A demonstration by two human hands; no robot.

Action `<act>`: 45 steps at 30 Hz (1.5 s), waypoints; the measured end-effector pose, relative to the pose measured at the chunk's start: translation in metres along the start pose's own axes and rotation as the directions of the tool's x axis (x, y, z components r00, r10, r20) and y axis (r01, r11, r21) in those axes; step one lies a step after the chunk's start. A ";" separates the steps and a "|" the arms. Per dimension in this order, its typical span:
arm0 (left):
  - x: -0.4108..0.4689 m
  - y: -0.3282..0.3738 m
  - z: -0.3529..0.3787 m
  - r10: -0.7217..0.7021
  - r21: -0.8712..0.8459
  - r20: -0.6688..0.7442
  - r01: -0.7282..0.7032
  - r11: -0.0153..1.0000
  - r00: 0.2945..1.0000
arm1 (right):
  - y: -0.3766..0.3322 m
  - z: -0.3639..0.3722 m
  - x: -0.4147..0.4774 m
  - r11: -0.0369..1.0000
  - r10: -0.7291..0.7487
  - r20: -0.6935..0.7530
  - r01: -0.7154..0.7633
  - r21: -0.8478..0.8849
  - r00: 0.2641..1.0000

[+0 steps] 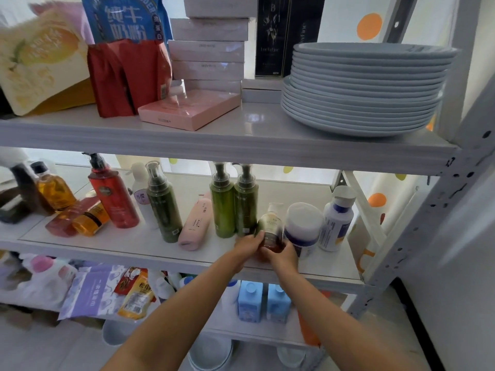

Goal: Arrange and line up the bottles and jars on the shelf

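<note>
On the middle shelf both hands grip a small brown pump bottle near the front edge. My left hand holds its left side and my right hand wraps its base. Two green pump bottles stand just behind it. A white jar with a blue band and a white bottle with a blue label stand to its right. Further left, a pink bottle lies tilted, a dark green bottle and a red pump bottle lean, and amber bottles lie flat.
The top shelf carries a stack of grey plates, white boxes, a pink box and red bags. The lower shelf holds blue cartons and snack packets. The grey metal upright bounds the right side.
</note>
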State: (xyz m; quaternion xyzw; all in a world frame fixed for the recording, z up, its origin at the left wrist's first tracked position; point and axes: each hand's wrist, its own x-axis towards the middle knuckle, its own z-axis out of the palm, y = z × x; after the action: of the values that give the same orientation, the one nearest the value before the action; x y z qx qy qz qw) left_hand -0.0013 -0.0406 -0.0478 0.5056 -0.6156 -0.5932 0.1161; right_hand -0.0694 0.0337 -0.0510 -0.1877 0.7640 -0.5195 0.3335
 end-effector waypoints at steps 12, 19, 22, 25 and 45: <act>-0.024 -0.053 -0.070 -0.189 -0.270 -0.617 0.020 0.963 0.764 | 0.019 0.046 -0.022 0.992 0.048 -0.327 -0.006 0.129 0.944; -0.011 -0.055 -0.130 -0.330 -0.332 -0.578 0.154 0.931 0.746 | -0.004 0.120 -0.036 0.997 0.071 0.179 -0.062 -0.054 0.981; -0.002 -0.065 -0.152 -0.280 -0.267 -0.467 0.168 0.949 0.839 | -0.024 0.156 -0.032 0.987 0.160 0.181 -0.162 -0.005 0.970; 0.005 -0.072 -0.177 -0.252 -0.275 -0.431 0.140 0.951 0.866 | -0.040 0.185 -0.023 0.967 0.232 0.115 -0.242 0.080 0.966; 0.027 -0.086 -0.237 0.145 0.103 -0.224 -0.125 0.987 0.964 | -0.064 0.215 -0.008 0.933 0.355 0.018 -0.356 0.053 0.935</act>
State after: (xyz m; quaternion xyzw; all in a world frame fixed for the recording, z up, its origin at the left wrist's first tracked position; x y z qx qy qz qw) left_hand 0.2038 -0.1882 -0.0690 0.5326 -0.6564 -0.4937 0.2046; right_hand 0.0836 -0.1303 -0.0407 -0.0395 0.7693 -0.4707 0.4301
